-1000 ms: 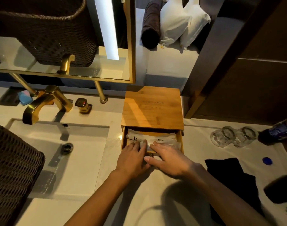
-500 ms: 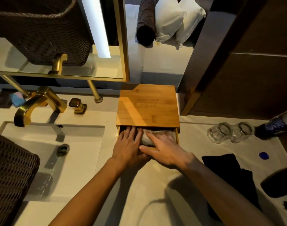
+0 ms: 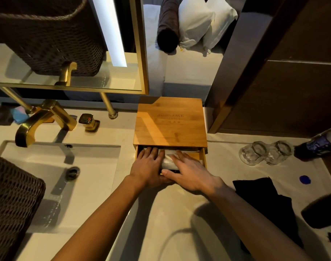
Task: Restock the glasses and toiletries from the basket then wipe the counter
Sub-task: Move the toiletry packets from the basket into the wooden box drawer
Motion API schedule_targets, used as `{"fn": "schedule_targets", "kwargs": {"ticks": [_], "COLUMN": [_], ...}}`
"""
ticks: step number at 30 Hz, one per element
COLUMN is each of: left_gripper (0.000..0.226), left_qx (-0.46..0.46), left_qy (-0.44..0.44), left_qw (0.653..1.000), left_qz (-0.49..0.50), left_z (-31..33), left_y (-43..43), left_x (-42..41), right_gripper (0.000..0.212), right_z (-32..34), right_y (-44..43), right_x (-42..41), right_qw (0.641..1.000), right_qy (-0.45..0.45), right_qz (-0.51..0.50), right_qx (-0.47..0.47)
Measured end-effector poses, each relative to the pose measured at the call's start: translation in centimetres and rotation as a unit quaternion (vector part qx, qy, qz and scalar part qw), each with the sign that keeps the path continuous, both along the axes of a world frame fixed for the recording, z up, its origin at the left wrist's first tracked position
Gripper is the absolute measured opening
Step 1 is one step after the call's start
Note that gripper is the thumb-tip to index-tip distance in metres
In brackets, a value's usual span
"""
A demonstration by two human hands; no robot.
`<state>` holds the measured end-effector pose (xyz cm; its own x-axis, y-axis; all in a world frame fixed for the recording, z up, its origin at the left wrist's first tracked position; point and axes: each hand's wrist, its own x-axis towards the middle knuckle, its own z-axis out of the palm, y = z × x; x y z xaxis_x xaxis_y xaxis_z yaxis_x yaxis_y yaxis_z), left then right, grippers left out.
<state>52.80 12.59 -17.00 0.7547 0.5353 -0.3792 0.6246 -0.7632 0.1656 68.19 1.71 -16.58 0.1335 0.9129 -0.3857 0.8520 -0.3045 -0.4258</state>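
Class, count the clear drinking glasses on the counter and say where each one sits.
2. One glass stands right of the wooden box; the second glass is beside it, nearer the dark bottle. Others may be hidden in the basket.

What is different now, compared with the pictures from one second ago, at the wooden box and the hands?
The drawer of the wooden box has been pushed partly in, so less of the white toiletry packets shows. Both the left hand and the right hand stay flat on the packets. The two glasses, black cloth and basket have not moved.
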Motion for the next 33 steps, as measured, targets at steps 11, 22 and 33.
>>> {"fn": "schedule_targets", "kwargs": {"ticks": [11,22,33], "left_gripper": [0.065,0.084,0.074], "left_qx": [0.051,-0.027,0.019], "left_qy": [-0.084,0.014,-0.039], "left_qw": [0.995,0.999,0.998], "left_qz": [-0.016,0.035,-0.035], "left_z": [1.3,1.0,1.3], "left_y": [-5.6,-1.7,-6.4], "left_x": [-3.0,-0.5,-2.9], "right_gripper": [0.054,0.065,0.076], "right_z": [0.7,1.4,-0.2], "right_y": [-3.2,-1.1,-4.5], "right_x": [-1.5,-0.3,-1.8], "right_qw": [0.998,0.995,0.996], "right_qy": [0.017,0.081,-0.073], "right_qz": [0.025,-0.01,0.025], "right_qx": [0.053,0.048,0.049]}}
